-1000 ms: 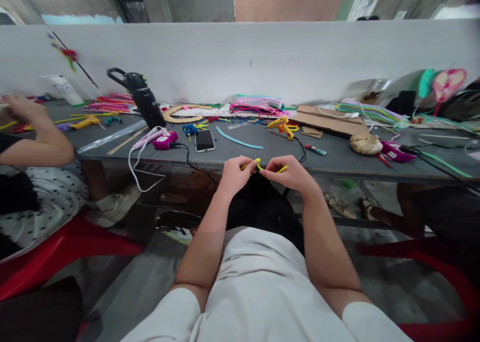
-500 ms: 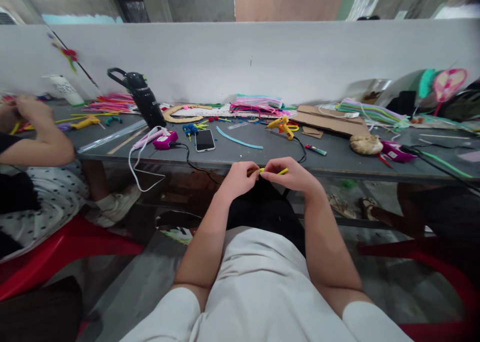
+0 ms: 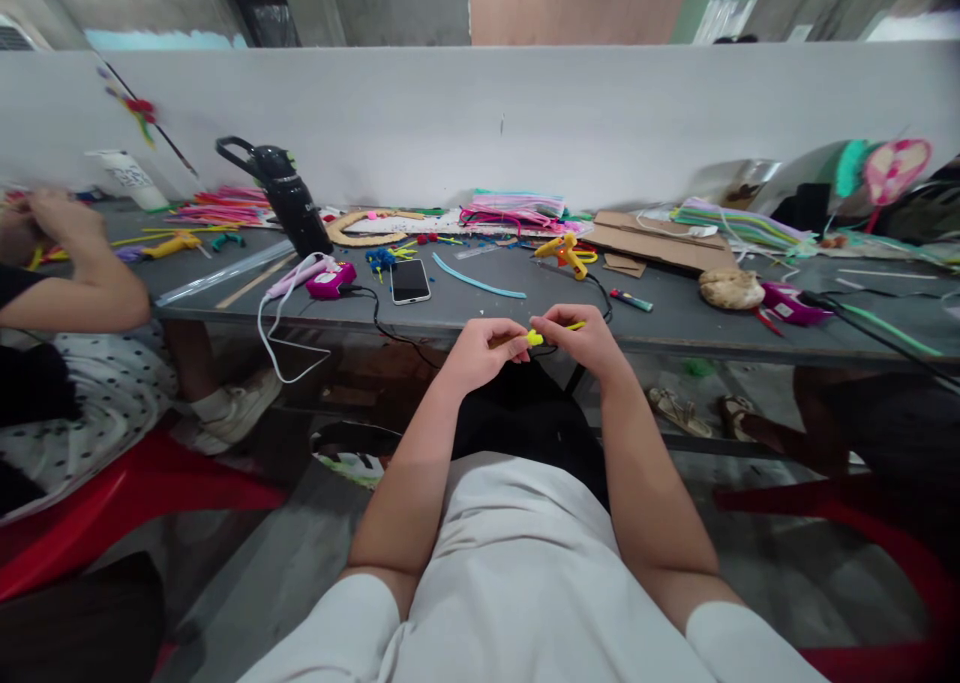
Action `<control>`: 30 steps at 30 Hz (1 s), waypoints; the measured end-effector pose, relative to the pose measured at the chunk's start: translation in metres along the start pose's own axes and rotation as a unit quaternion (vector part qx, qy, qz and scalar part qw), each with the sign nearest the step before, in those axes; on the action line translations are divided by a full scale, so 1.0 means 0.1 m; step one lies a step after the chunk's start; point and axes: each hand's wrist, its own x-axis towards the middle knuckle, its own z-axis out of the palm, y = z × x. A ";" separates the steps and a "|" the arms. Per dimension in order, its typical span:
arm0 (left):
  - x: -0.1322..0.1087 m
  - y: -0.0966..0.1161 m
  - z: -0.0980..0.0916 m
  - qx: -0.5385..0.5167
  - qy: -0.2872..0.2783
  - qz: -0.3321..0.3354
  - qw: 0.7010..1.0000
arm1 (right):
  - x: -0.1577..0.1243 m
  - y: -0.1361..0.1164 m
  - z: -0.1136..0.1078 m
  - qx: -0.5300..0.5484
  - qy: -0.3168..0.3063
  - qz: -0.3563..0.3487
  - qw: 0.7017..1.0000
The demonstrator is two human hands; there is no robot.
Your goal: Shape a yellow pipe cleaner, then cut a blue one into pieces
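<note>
Just in front of the table edge, my left hand (image 3: 486,349) pinches a yellow pipe cleaner (image 3: 534,338) whose bunched end shows at the fingertips. My right hand (image 3: 581,338) is closed close beside it, thumb and finger pinched, with a straight yellow length sticking out past the knuckles. Whether the two yellow parts are one piece is hidden by my fingers. On the table beyond lie a light blue pipe cleaner (image 3: 480,279), a smartphone (image 3: 410,281) and a yellow glue gun (image 3: 566,254).
A black bottle (image 3: 289,198) stands at the back left, near a pink glue gun (image 3: 300,275) with a trailing white cable. Pipe cleaner bundles (image 3: 517,206) and cardboard (image 3: 660,240) line the wall. A co-worker's arm (image 3: 82,263) is at left; red chairs flank me.
My hands have risen slightly and drawn a little apart, so more of the bunched yellow end shows between them. Things on the table have stayed put.
</note>
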 end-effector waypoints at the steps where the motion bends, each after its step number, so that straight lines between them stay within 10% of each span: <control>1: 0.01 -0.02 0.00 0.001 0.018 0.009 1.000 | 0.00 0.01 0.01 -0.004 0.001 0.001 1.000; 15: 0.08 -0.24 -0.02 0.209 0.191 0.024 0.959 | -0.04 -0.01 0.09 -0.044 -0.161 -0.009 0.986; 24: 0.04 -0.20 0.00 0.305 0.084 0.030 0.948 | -0.09 -0.21 0.06 -0.124 -0.102 -0.063 0.985; 30: -0.01 -0.19 0.04 0.165 -0.025 0.011 0.986 | -0.05 -0.13 0.05 -0.042 -0.016 -0.032 0.998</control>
